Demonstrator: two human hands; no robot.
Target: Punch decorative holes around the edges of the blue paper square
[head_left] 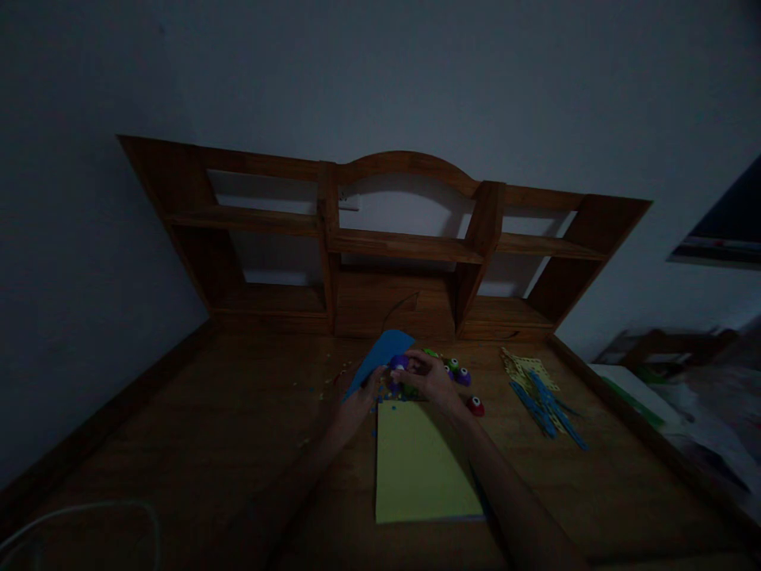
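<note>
A small purple craft punch [399, 362] is in the fingers of my right hand [433, 382], just above the desk. My left hand [360, 403] pinches the near edge of a blue sheet of paper [384, 353], its fingertips close to the punch. Whether the paper sits in the punch's slot is hidden by my fingers. Right of my right hand stand another purple punch [464, 377], a green punch [454, 364] and a red punch [476, 406]. Tiny blue and yellow paper bits lie scattered under and around my hands.
A stack of yellow paper [422, 468] lies in front of me, below my hands. To the right are yellow sheets full of holes [544, 371] and blue paper strips [550, 408]. A wooden shelf [410, 247] closes off the desk's back. A white cable [119, 503] curves at front left.
</note>
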